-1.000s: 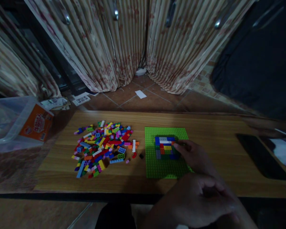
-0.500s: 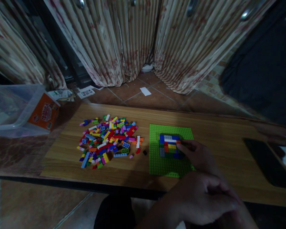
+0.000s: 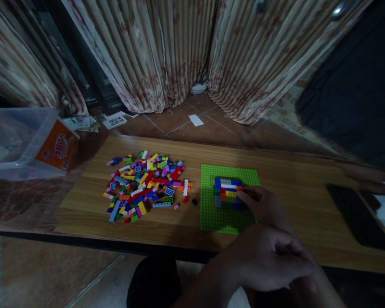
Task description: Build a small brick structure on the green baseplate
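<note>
A low square build of coloured bricks [image 3: 229,194] stands on the green baseplate [image 3: 208,220]. My right hand [image 3: 263,205] reaches in from the right, thumb and index finger closed at the build's right edge on a small orange brick [image 3: 239,188]. Blue, white, yellow and red bricks show on the build's top, with grey and dark green along its near side. Across my right forearm lies my left hand [image 3: 272,259], fingers curled inward; what they hold, if anything, is hidden.
Loose bricks [image 3: 144,184] lie in a wide pile on the left of the wooden table [image 3: 83,209]. A dark flat slab [image 3: 356,216] rests at the right end. On the floor at left stands a clear plastic bin [image 3: 13,141] with an orange label. Curtains [image 3: 179,55] hang behind.
The view has tilted slightly, so the table and bricks sit a little higher. My right hand stays at the build's right edge, and my left hand stays over the right forearm.
</note>
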{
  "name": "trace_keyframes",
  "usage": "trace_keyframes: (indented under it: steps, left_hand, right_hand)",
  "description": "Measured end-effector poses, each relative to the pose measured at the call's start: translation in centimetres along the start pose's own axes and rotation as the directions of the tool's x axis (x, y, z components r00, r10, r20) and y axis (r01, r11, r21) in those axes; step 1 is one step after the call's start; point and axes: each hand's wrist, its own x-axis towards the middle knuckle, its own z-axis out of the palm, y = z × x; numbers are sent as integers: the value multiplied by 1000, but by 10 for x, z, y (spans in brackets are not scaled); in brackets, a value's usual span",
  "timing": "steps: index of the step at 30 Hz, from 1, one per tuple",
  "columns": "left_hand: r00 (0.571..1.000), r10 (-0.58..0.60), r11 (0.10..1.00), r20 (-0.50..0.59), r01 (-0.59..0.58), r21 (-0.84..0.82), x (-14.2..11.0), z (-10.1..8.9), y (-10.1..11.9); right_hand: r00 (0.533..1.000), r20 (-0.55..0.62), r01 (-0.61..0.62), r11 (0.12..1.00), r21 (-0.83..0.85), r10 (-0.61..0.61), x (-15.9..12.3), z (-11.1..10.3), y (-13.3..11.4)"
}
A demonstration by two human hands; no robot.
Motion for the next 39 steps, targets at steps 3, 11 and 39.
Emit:
trace_keyframes:
  steps: [3,11,39]
  left_hand:
    - [1000,-11,1000,8,11,10,0,-2,-2]
    - [1000,-7,999,-18,8,37,-2,1,-4]
    - [995,52,991,-84,-40,130,2,-1,-1]
  right_hand:
    - [999,-8,34,999,-37,-34,-4,1,-2]
    - [995,-25,93,995,29,-92,-4,0,0]
    - [996,22,89,996,-28,-88,0,-7,8]
